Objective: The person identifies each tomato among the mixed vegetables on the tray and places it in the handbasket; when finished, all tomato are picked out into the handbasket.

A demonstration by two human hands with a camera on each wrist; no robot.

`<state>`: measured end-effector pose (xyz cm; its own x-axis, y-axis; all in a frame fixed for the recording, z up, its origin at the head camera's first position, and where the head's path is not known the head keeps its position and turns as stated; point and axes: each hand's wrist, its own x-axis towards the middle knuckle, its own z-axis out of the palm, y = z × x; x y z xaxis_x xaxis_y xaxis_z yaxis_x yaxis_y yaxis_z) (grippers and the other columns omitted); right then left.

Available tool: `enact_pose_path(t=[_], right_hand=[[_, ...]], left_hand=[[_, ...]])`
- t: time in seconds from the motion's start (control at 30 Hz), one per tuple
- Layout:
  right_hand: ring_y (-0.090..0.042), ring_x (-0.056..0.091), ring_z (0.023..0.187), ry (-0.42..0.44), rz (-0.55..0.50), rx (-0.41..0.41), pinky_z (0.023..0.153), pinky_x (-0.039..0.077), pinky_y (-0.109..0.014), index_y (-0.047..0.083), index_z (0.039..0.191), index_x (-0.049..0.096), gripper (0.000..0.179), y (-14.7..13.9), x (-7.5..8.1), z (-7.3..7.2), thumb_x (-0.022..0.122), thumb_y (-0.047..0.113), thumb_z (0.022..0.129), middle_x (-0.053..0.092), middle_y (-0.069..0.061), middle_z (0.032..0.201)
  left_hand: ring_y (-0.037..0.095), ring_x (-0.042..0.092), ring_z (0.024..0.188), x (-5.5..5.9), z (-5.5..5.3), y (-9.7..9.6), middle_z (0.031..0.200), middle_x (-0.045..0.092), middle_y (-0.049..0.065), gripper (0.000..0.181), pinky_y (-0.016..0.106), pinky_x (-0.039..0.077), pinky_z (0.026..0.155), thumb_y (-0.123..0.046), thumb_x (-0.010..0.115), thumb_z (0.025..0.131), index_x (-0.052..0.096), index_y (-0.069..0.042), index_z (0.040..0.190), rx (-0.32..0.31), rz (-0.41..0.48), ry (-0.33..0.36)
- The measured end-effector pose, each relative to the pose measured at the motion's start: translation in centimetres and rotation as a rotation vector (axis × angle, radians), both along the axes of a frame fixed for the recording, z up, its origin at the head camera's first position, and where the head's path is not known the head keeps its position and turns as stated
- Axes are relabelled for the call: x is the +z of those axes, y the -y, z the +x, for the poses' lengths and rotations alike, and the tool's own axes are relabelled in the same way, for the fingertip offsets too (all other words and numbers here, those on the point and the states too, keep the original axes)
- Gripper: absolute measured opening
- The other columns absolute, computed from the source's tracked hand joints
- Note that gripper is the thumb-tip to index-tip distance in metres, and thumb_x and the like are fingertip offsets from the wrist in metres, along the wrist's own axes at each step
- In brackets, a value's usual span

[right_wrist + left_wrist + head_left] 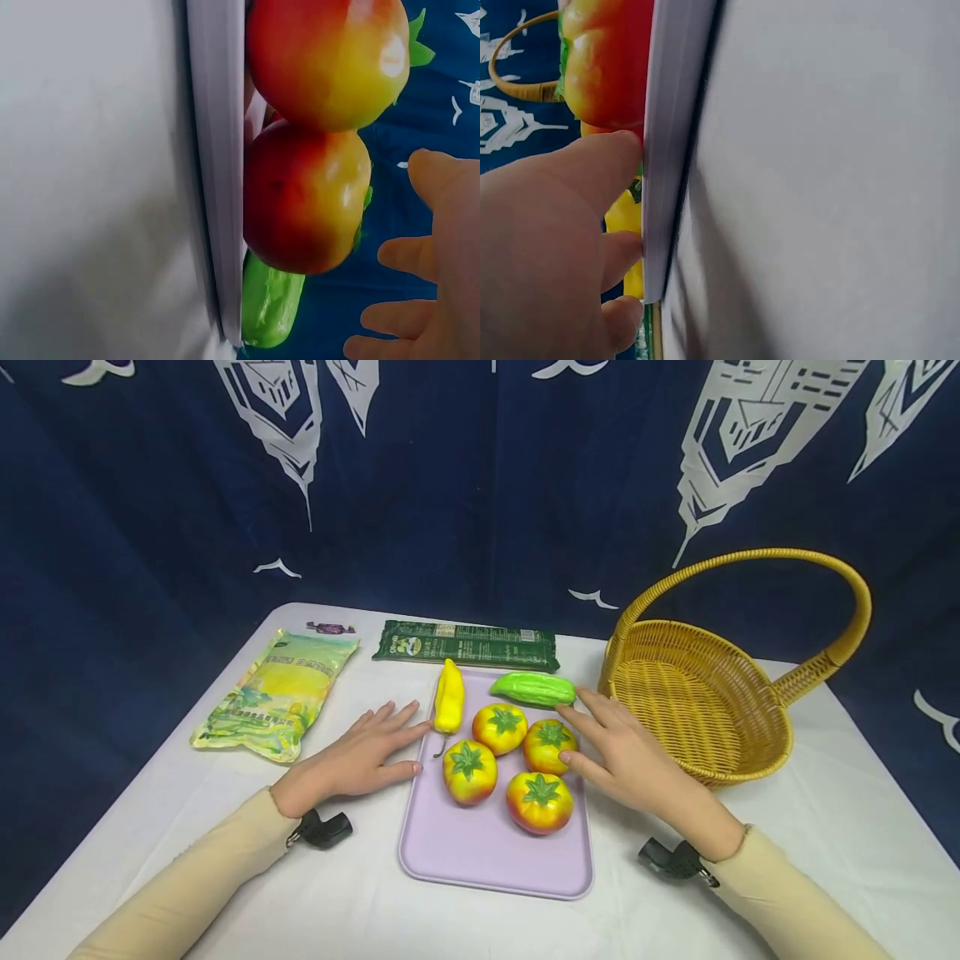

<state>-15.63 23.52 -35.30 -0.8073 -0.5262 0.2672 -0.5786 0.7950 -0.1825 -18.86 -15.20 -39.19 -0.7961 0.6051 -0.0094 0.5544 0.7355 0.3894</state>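
A lilac tray (487, 862) lies on the white table, carrying several yellow-and-red tomatoes (540, 803) with green leaf tops, a yellow pepper (449, 700) and a green ridged gourd (528, 688). My left hand (360, 753) is at the tray's left side with its fingers spread; in the left wrist view the thumb (607, 161) is by the tray rim. Over the tray's right rim, my right hand (630, 756) stretches loosely straight fingers toward the gourd and the nearest tomato (307, 199). The right wrist view shows a gap between those fingers and the tomatoes. Neither hand holds anything.
A wicker basket (772, 739) with a tall handle stands right of the tray. Behind the tray lies a long green packet (465, 645). To the left are a yellow-green bag (277, 697) and a small purple wrapped candy (330, 628). A dark blue patterned curtain (480, 527) hangs behind.
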Motion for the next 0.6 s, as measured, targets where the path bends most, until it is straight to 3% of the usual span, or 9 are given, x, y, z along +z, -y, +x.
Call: enact_pose_path(t=[0.37, 0.6], right_hand=[[-0.047, 0.048, 0.140, 0.058, -0.027, -0.014, 0.111, 0.044, -0.062, 0.008, 0.146, 0.055, 0.055, 0.5, -1.3, -0.5, 0.066, 0.034, 0.099, 0.042, -0.028, 0.157], [-0.045, 0.053, 0.137, 0.075, -0.102, 0.013, 0.111, 0.046, -0.060, 0.009, 0.145, 0.056, 0.055, 0.9, -2.1, -0.8, 0.068, 0.033, 0.098, 0.047, -0.025, 0.155]], left_hand=[[0.051, 0.019, 0.155, -0.6, -0.8, -0.3, 0.169, 0.028, 0.013, 0.064, 0.071, 0.018, 0.122, -0.046, 0.063, 0.097, 0.047, -0.021, 0.154, -0.067, 0.066, 0.002], [0.051, 0.018, 0.155, -0.8, -1.6, -0.4, 0.169, 0.028, 0.011, 0.066, 0.072, 0.016, 0.122, -0.049, 0.065, 0.095, 0.050, -0.021, 0.152, -0.092, 0.069, 0.020]])
